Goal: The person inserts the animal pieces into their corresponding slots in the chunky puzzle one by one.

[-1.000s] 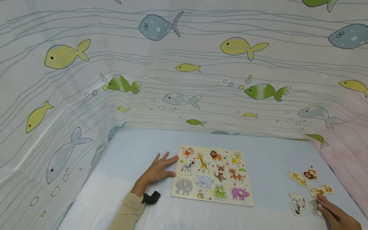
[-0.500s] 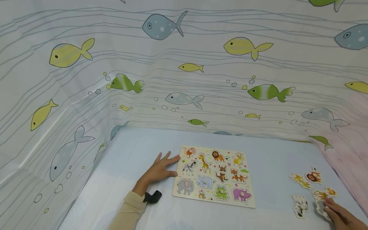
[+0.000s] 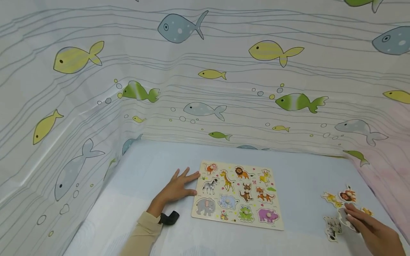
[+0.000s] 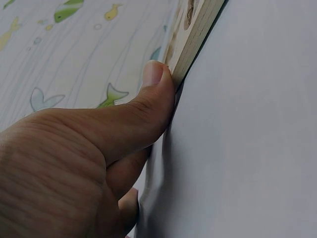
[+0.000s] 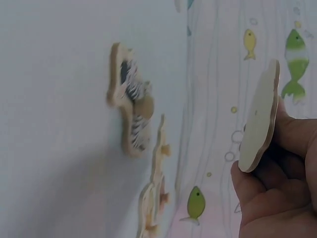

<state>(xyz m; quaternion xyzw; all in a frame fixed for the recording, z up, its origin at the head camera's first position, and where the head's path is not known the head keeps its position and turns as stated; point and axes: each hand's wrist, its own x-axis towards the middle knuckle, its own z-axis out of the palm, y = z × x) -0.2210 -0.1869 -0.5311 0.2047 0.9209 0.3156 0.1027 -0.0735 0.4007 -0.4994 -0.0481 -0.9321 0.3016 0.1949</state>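
A wooden animal puzzle board (image 3: pixel 250 224) lies on the table. Along its left edge my left hand (image 3: pixel 175 189) rests with fingers spread, thumb and fingertips right at the rim; the thumb meets the board's side in the left wrist view. At the right, my right hand (image 3: pixel 373 227) pinches a grey puzzle piece (image 3: pixel 346 218), raised off the table. Its plain wooden back (image 5: pixel 260 119) shows in the right wrist view. A zebra piece (image 3: pixel 333 229) lies beside it. Lion (image 3: pixel 348 195) and yellow animal (image 3: pixel 332 199) pieces lie beyond; the giraffe piece (image 3: pixel 366 212) is mostly hidden by the hand.
Frog (image 3: pixel 246 214), purple hippo (image 3: pixel 268 216) and blue rhino (image 3: pixel 227 202) pieces with knobs sit in the board. Fish-patterned sheeting (image 3: pixel 205 92) rises behind and beside the pale blue table (image 3: pixel 304 177). A black strap (image 3: pixel 169 218) is at the left wrist.
The right hand has lifted the grey piece from beside the giraffe piece and moved it up and left, tilting it. The left hand stays at the board's edge.
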